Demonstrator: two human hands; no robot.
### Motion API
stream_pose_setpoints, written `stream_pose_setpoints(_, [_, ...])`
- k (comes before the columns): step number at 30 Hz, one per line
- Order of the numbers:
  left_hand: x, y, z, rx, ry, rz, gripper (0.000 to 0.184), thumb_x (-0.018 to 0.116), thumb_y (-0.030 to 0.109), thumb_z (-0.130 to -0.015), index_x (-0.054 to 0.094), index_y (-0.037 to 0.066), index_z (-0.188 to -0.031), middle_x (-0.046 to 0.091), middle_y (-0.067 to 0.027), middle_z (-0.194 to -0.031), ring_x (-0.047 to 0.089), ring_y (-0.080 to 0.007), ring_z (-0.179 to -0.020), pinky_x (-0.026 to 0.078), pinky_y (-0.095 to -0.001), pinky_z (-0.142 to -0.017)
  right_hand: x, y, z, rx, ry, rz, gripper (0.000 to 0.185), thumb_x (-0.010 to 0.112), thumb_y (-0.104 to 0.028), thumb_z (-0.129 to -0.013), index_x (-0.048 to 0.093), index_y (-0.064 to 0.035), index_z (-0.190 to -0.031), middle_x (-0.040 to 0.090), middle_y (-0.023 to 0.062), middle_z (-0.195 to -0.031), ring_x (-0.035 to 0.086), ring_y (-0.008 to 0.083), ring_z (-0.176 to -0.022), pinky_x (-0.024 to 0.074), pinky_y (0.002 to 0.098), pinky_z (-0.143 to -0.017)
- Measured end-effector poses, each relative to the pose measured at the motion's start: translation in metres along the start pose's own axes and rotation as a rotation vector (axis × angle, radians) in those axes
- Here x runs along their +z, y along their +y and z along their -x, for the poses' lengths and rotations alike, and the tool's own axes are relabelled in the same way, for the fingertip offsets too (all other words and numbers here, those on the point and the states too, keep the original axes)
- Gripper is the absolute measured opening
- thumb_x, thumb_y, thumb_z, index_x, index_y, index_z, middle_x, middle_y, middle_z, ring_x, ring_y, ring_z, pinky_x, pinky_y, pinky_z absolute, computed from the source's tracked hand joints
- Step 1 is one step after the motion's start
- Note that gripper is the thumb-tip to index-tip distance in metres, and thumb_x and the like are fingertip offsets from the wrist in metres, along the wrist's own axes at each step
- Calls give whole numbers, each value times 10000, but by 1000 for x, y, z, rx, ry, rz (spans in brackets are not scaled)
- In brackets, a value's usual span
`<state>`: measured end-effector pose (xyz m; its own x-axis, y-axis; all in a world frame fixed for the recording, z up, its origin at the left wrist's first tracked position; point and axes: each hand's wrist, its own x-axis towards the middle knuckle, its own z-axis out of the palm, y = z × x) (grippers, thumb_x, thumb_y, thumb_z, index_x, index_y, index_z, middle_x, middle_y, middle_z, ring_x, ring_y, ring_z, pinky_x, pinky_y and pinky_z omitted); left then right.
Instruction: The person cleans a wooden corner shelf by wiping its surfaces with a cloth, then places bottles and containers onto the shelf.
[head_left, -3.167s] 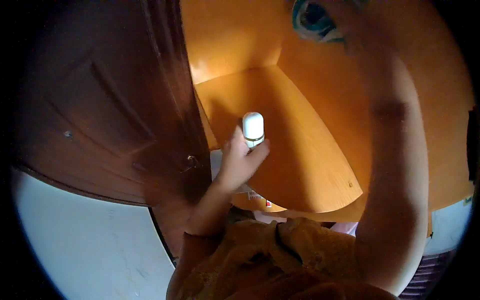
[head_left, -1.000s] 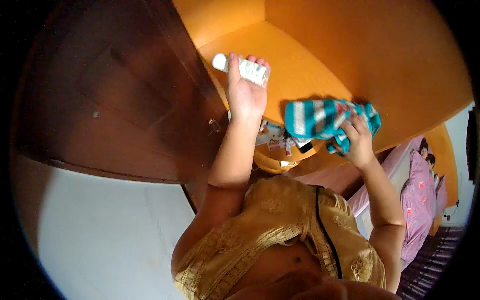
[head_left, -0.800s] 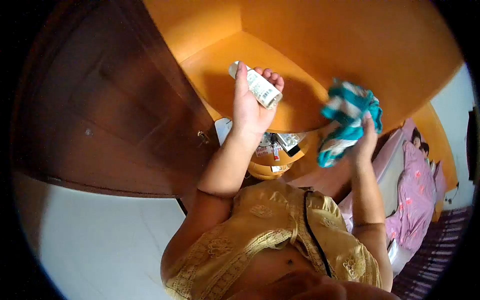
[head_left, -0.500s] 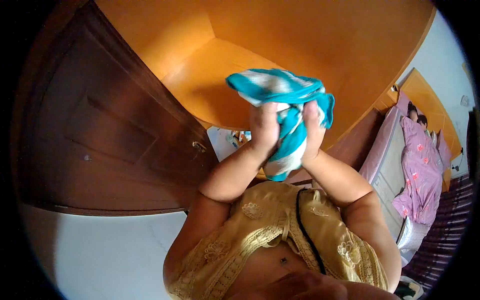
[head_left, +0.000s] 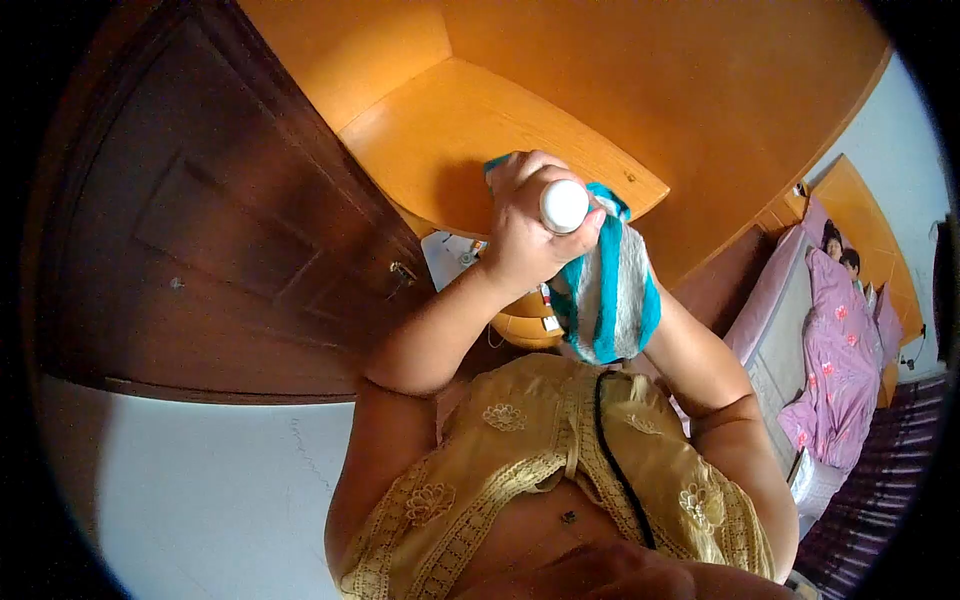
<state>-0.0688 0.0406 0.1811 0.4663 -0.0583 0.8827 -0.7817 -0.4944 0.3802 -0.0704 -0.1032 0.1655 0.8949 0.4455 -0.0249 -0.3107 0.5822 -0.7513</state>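
Note:
My left hand [head_left: 528, 225] is closed round a bottle, its round white cap [head_left: 564, 206] facing the camera. Against that hand lies a teal and grey striped cloth [head_left: 610, 290], hanging down on its right side; a teal corner also shows beyond my knuckles. My right forearm comes up behind the cloth, which hides my right hand, so its fingers cannot be seen. Both hands are close together in front of my chest, over the front edge of an orange wooden shelf [head_left: 440, 120].
A dark brown door [head_left: 220, 220] with a metal handle stands at the left. Below the shelf, small items lie on a lower surface [head_left: 440, 262]. At the right, two people lie on a bed under a pink quilt [head_left: 835, 350]. A purple striped curtain [head_left: 890, 480] hangs beyond.
My hands have come together from apart. The cloth, earlier bunched in my right hand and then between both, now hangs over that hand. The bottle's cap has turned towards the camera.

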Motion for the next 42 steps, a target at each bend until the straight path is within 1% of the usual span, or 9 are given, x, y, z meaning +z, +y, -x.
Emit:
stream_pose_setpoints(4, [-8,-10,20,-286,12,68,287,767,117,-696,577,61,-903,600,-108,-857,607,-322,-836,484,-406,-747,2,-28,15,-390,305,325,294,668,-237,-903,613,-23,-1096,658,71,-974,627,161,-841,505,289,-774])
stream_pose_setpoints(7, [-2,12,29,-271,-274,154,318,761,143,-706,608,81,-978,665,-142,-909,652,-337,-863,515,-396,-758,-1,-31,19,-804,-150,524,492,772,-182,-801,562,7,-1203,622,89,-1112,593,183,-988,483,338,-874])
stream_pose_setpoints(10, [14,26,35,-412,-207,362,338,715,309,-755,629,157,-1044,680,-125,-961,657,-358,-878,532,-430,-732,20,-38,26,-623,-160,842,537,811,-175,-754,565,18,-1190,603,82,-1135,568,170,-1023,460,320,-892])
stream_pose_setpoints(13, [-9,30,28,-184,-501,120,435,722,241,-767,590,51,-1135,624,-161,-1141,621,-312,-1034,497,-398,-904,32,-38,16,-276,31,336,398,721,-241,-845,583,-1,-1132,629,55,-936,608,172,-877,486,312,-859])
stream_pose_setpoints(22, [0,24,44,152,154,229,324,763,220,-726,569,86,-947,598,-113,-884,620,-299,-731,510,-405,-654,46,-4,-21,-262,-270,481,282,654,-298,-886,569,-36,-943,601,37,-847,576,186,-752,489,312,-698])
stream_pose_setpoints(29, [-14,-9,6,431,77,-7,235,716,186,-741,597,59,-900,582,-111,-851,594,-306,-736,493,-430,-650,34,-27,-20,-245,-338,783,265,623,-301,-910,557,-44,-923,591,37,-833,565,187,-731,481,310,-673])
stream_pose_setpoints(33, [-29,-64,-36,-474,196,42,255,745,204,-786,568,53,-890,587,-74,-795,600,-227,-730,506,-376,-655,26,-40,-15,-194,-301,884,260,605,-302,-924,550,-49,-911,585,37,-826,558,188,-719,477,308,-659])
stream_pose_setpoints(37, [-67,-194,-96,-1021,438,574,247,665,157,-870,507,6,-986,577,-99,-893,600,-162,-822,518,-364,-695,-8,-52,21,-241,-16,157,349,576,-388,-943,532,-63,-1060,589,37,-883,565,163,-715,483,281,-649])
stream_pose_setpoints(42, [-51,-330,-108,-720,123,-220,443,660,284,-865,486,-48,-1101,571,-165,-1015,600,-279,-871,496,-414,-813,-55,-53,38,-432,311,344,461,641,-449,-888,544,-63,-1120,596,33,-944,588,145,-773,500,296,-695])
